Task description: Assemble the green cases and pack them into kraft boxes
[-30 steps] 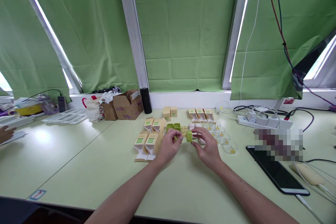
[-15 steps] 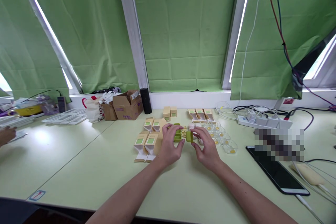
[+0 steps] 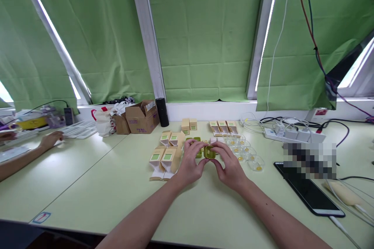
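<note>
Between my two hands is a small olive-green square case (image 3: 209,152), tilted so its hollow-looking face shows. My left hand (image 3: 191,161) pinches it from the left with thumb and fingers. From the right, my right hand (image 3: 229,163) grips its other side. More green cases (image 3: 198,152) lie just behind my left fingers, partly hidden. Clear plastic cups (image 3: 240,149) with yellow bits in them sit beyond my right hand. Open kraft paper boxes (image 3: 168,157) with green label squares stand left of my left hand.
Small kraft boxes (image 3: 189,125) and open ones (image 3: 223,128) stand at the back. To the right are a phone (image 3: 309,190), a power strip (image 3: 295,135) and cables. A cardboard box (image 3: 143,116) and black cylinder (image 3: 162,112) stand back left. Another person's hand (image 3: 51,140) reaches toward white trays (image 3: 83,129).
My left hand has come up to the green case and now grips it too. The case has turned to show its hollow-looking face. At left, another person's arm has reached further in.
</note>
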Available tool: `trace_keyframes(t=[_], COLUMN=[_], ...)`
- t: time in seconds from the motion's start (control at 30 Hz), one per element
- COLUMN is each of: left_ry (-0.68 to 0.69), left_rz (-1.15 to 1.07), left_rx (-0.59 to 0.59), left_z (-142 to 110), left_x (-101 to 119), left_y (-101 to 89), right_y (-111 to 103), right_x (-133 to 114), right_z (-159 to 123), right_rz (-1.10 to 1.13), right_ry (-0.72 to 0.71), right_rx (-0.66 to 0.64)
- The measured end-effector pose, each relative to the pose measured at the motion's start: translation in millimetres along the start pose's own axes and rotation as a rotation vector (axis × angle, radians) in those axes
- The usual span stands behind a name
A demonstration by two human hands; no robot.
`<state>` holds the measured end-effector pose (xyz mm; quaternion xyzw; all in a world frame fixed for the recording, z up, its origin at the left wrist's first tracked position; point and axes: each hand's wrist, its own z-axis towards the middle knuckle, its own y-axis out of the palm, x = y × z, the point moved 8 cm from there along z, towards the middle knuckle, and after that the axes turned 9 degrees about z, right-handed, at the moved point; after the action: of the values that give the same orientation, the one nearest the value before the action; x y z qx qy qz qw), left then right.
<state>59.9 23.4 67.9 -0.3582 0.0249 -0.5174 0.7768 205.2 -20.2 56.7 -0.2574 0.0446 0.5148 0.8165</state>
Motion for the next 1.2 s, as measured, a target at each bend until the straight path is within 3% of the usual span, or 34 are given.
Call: trace_keyframes(t=[0.7,1.2], left_ry=[-0.059,-0.034], left_rz=[-0.098,-0.094], left_rx=[0.047,0.056], left_z=[-1.2,-0.3], left_x=[-5.8,-2.4], left_y=[-2.0,-4.4], right_y=[7.7,1.3], right_x=[-7.7,-8.9], right_z=[3.0,3.0], right_rz=[-0.122,-0.085], right_ry=[-0.082,-0.079], right_rx=[-0.077,-0.023])
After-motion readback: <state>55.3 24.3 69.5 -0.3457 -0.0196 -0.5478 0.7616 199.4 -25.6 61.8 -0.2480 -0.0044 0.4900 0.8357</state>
